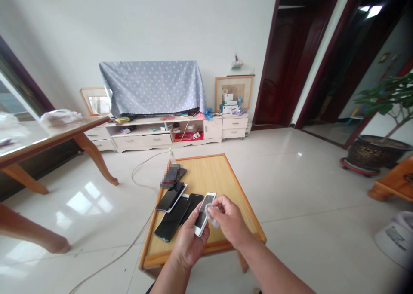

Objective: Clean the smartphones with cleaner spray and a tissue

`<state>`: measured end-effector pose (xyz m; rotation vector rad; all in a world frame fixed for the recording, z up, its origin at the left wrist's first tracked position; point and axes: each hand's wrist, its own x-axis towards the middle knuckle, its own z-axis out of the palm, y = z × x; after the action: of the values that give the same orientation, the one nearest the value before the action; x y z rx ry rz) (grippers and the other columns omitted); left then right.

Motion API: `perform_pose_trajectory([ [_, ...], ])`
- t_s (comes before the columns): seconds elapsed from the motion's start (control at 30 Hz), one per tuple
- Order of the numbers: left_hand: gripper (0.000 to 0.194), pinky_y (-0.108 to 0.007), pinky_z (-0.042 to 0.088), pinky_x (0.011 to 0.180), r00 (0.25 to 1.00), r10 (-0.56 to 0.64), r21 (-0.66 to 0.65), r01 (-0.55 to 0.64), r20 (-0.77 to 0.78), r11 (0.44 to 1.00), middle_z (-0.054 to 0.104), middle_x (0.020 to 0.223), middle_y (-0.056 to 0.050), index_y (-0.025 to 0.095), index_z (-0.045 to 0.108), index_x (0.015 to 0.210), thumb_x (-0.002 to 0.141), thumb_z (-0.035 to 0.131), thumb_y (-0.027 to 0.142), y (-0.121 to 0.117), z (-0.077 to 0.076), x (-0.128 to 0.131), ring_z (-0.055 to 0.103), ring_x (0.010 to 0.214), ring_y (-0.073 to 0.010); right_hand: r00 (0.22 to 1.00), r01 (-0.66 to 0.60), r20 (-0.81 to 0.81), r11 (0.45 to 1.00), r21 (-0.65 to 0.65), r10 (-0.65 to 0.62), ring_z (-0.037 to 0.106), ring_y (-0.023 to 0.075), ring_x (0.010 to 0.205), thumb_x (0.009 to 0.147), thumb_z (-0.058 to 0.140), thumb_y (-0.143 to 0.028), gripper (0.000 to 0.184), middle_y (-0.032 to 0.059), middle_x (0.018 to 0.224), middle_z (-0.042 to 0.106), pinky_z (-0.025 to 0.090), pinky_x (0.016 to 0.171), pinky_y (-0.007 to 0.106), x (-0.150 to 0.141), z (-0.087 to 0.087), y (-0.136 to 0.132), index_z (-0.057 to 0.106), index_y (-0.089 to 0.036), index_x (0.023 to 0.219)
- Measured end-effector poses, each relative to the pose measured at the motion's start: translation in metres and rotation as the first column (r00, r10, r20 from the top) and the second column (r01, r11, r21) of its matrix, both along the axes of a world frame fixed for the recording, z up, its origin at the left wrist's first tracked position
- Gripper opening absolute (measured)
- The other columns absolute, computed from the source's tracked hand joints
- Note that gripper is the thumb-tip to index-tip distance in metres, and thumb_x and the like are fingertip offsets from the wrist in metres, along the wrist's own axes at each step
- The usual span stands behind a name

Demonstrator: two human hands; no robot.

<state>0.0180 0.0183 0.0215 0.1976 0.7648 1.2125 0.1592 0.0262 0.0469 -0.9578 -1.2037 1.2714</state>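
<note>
My left hand [190, 241] is closed round the lower part of a white smartphone [200, 226], its dark screen facing up. Pinched in my right hand [230, 221] is a crumpled whitish wipe [212, 216], pressed against the phone's right edge and screen. Both hands are above the near part of a small wooden table [213, 173]. Left of them, several more phones lie on it: a large black phone [172, 220] nearest, another black phone [192, 206] partly behind my left hand, and a dark phone [169, 198] overlapping a white-edged one.
A small clear bottle [172, 155] stands at the table's far left corner. A cable [125, 249] runs over the tiled floor on the left. A larger wooden table [64, 133] is at left, a white TV cabinet [145, 141] behind, a potted plant [371, 152] at right.
</note>
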Motion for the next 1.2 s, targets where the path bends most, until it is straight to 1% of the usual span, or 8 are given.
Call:
perform_pose_trajectory([
  [0.1, 0.043, -0.029, 0.059, 0.079, 0.999, 0.004, 0.012, -0.004, 0.045, 1.000, 0.073, 0.106, -0.006, 0.022, 0.058, 0.134, 0.091, 0.065, 0.026, 0.001, -0.002, 0.000, 0.072, 0.087, -0.0172, 0.984, -0.054, 0.176, 0.992, 0.111, 0.034, 0.052, 0.0136, 0.064, 0.087, 0.069, -0.037, 0.017, -0.0026, 0.071, 0.060, 0.042, 0.060, 0.025, -0.016, -0.001, -0.022, 0.062, -0.022, 0.083],
  [0.17, 0.043, -0.032, 0.059, 0.082, 0.998, -0.011, 0.016, 0.010, 0.060, 1.000, 0.072, 0.108, -0.007, 0.022, 0.058, 0.133, 0.091, 0.065, 0.025, 0.002, -0.002, -0.001, 0.072, 0.091, -0.0187, 0.967, -0.045, 0.254, 0.982, 0.183, -0.003, 0.053, 0.0140, 0.067, 0.088, 0.067, -0.033, 0.014, -0.0019, 0.074, 0.061, 0.042, 0.063, 0.025, -0.020, 0.000, -0.027, 0.063, -0.022, 0.081],
  [0.3, 0.041, -0.016, 0.048, 0.054, 0.999, -0.025, -0.005, 0.026, 0.038, 1.000, 0.070, 0.087, -0.003, 0.020, 0.060, 0.131, 0.091, 0.065, 0.021, 0.000, 0.000, -0.003, 0.063, 0.063, -0.0078, 0.961, 0.090, 0.235, 0.965, 0.246, -0.149, 0.055, 0.0152, 0.067, 0.091, 0.065, -0.036, 0.015, -0.0009, 0.074, 0.062, 0.044, 0.063, 0.026, -0.004, 0.005, -0.004, 0.064, -0.022, 0.084],
  [0.37, 0.043, -0.013, 0.040, 0.046, 0.998, -0.062, -0.019, 0.062, 0.026, 0.998, 0.065, 0.077, -0.001, 0.020, 0.059, 0.132, 0.090, 0.066, 0.023, -0.002, 0.001, -0.003, 0.056, 0.053, -0.0051, 0.952, 0.203, 0.179, 0.952, 0.229, -0.247, 0.055, 0.0156, 0.064, 0.091, 0.065, -0.043, 0.021, -0.0009, 0.071, 0.062, 0.044, 0.060, 0.026, 0.009, 0.007, 0.013, 0.063, -0.022, 0.086],
  [0.47, 0.045, -0.014, 0.041, 0.046, 0.994, -0.101, -0.018, 0.102, 0.033, 0.995, 0.063, 0.074, 0.000, 0.021, 0.058, 0.133, 0.090, 0.067, 0.026, -0.006, 0.004, -0.002, 0.054, 0.052, -0.0054, 0.944, 0.282, 0.121, 0.941, 0.184, -0.307, 0.056, 0.0159, 0.060, 0.088, 0.068, -0.050, 0.029, -0.0009, 0.068, 0.062, 0.044, 0.057, 0.027, 0.018, 0.005, 0.025, 0.062, -0.023, 0.084],
  [0.7, 0.036, -0.013, 0.042, 0.047, 0.996, -0.039, 0.018, 0.037, 0.085, 0.999, 0.064, 0.078, 0.000, 0.021, 0.060, 0.128, 0.092, 0.064, 0.020, -0.002, 0.006, -0.005, 0.053, 0.052, -0.0033, 0.981, 0.108, 0.145, 0.980, 0.164, -0.132, 0.052, 0.0142, 0.061, 0.092, 0.063, -0.047, 0.027, -0.0022, 0.068, 0.058, 0.042, 0.057, 0.025, -0.001, -0.004, -0.008, 0.060, -0.022, 0.082],
  [0.93, 0.040, -0.014, 0.043, 0.048, 0.997, -0.043, 0.003, 0.043, 0.065, 0.999, 0.063, 0.077, 0.000, 0.021, 0.058, 0.132, 0.093, 0.063, 0.025, 0.002, -0.002, -0.011, 0.055, 0.054, -0.0049, 0.980, 0.153, -0.129, 0.988, -0.002, -0.151, 0.053, 0.0138, 0.065, 0.086, 0.072, -0.051, 0.032, -0.0013, 0.076, 0.061, 0.043, 0.059, 0.025, 0.005, 0.002, -0.002, 0.061, -0.022, 0.093],
  [1.2, 0.041, -0.015, 0.043, 0.047, 0.998, -0.059, -0.022, 0.059, 0.009, 0.998, 0.067, 0.077, -0.002, 0.020, 0.059, 0.132, 0.092, 0.065, 0.026, 0.001, -0.003, 0.001, 0.056, 0.052, -0.0062, 0.969, 0.187, -0.142, 0.975, -0.117, -0.203, 0.052, 0.0126, 0.063, 0.081, 0.077, -0.052, 0.038, -0.0022, 0.071, 0.061, 0.040, 0.057, 0.024, 0.002, -0.008, 0.011, 0.056, -0.021, 0.086],
])
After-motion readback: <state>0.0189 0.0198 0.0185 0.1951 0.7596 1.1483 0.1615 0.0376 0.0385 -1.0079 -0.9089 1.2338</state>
